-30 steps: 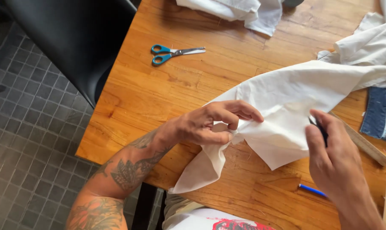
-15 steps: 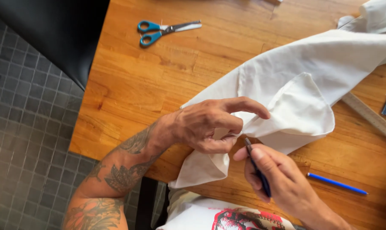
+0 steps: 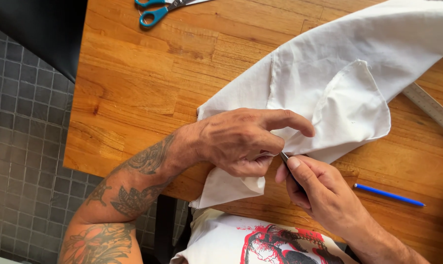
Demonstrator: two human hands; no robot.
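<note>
1. The left hand (image 3: 241,142) pinches the white cloth (image 3: 329,83) lying on the wooden table (image 3: 133,88);
2. The right hand (image 3: 324,193) grips a small dark tool (image 3: 286,159), tip at the cloth's edge;
3. Blue scissors (image 3: 158,10) lie well apart.

White cloth (image 3: 329,73) lies crumpled across my wooden table, one curved flap folded over on top, lower corner hanging off the near edge. Small dark tool (image 3: 285,158), thin, its tip touching the cloth's edge, mostly hidden.
</note>
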